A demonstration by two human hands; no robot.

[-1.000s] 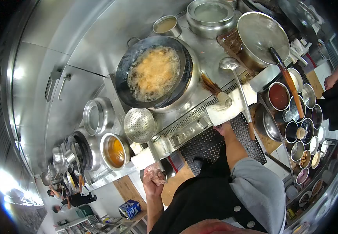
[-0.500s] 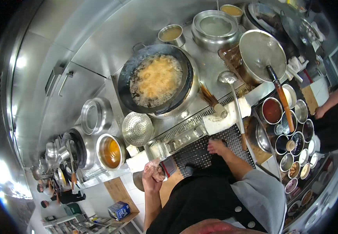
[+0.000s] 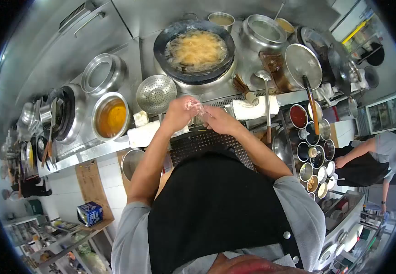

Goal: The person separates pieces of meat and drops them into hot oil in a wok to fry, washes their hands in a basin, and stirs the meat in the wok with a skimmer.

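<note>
My left hand (image 3: 179,114) is wrapped round a lump of pale pink raw meat (image 3: 194,106) in front of the stove. My right hand (image 3: 219,120) meets it from the other side, its fingers pinched at the lump's edge. Part of the meat is hidden by the fingers. Beyond my hands, a black wok (image 3: 160,55) holds bubbling oil with golden pieces frying in it (image 3: 198,49). A perforated strainer (image 3: 156,94) lies just left of my hands.
A steel pot of orange liquid (image 3: 112,118) stands to the left. On the right are a bamboo brush (image 3: 248,93), a ladle (image 3: 267,100), a wood-handled mesh strainer (image 3: 304,66) and several seasoning containers (image 3: 298,116). A co-worker (image 3: 367,157) stands farther right.
My right hand has come up from low on the right to join my left at the meat. The left hand rose towards the stove. The view has turned, and the strainer and wok shifted upward.
</note>
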